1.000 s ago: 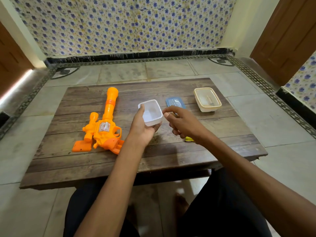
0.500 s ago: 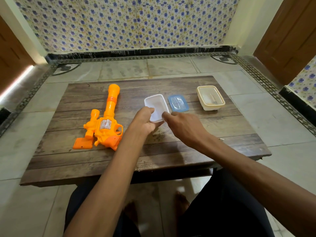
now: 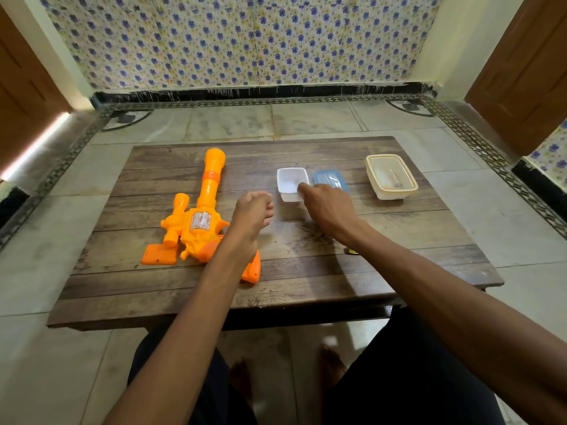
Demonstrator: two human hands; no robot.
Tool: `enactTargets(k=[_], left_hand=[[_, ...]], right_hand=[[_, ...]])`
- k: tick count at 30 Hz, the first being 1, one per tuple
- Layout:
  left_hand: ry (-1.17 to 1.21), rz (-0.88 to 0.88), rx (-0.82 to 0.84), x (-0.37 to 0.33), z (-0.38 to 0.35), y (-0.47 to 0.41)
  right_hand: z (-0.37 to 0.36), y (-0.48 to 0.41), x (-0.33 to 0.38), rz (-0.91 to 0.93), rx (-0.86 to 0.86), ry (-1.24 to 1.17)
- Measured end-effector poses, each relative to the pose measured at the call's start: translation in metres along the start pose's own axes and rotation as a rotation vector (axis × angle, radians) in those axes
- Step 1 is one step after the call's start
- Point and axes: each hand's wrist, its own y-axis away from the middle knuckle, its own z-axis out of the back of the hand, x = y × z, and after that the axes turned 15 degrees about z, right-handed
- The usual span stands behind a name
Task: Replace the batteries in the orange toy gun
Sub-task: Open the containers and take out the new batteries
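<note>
The orange toy gun (image 3: pixel 199 222) lies on the left of the wooden table (image 3: pixel 306 271), barrel pointing away from me. A flat orange cover piece (image 3: pixel 158 254) lies beside its grip. My left hand (image 3: pixel 253 210) hovers in a fist between the gun and a small white container (image 3: pixel 290 182); nothing shows in it. My right hand (image 3: pixel 328 204) reaches forward, its index fingertip touching the white container's near right rim. A small yellow object (image 3: pixel 352 250) peeks out under my right forearm; I cannot tell what it is.
A blue lid (image 3: pixel 333 177) lies just right of the white container, partly behind my right hand. A cream container (image 3: pixel 369 167) with a slim tool inside stands at the far right. Tiled floor surrounds the low table.
My left hand set the white container down on the table, let go and pulled back left into a fist. My right hand followed the container forward.
</note>
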Motion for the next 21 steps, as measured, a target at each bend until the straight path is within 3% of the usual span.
enactTargets(k=[5,10,14,21], left_hand=[[0.072,0.005,-0.027,0.008,0.010,0.005],[0.154,-0.018,-0.018,0.023,0.026,0.018],[0.290,-0.087,-0.110,0.029,0.045,0.031],[0.341,-0.074,-0.255,0.047,0.083,0.055]], right_hand=[[-0.001,0.002,-0.004,-0.015,0.049,-0.053],[0.030,0.022,0.024,-0.074,-0.091,-0.417],[0.047,0.042,0.067,-0.038,0.137,-0.728],[0.037,0.050,0.124,0.003,0.334,-0.574]])
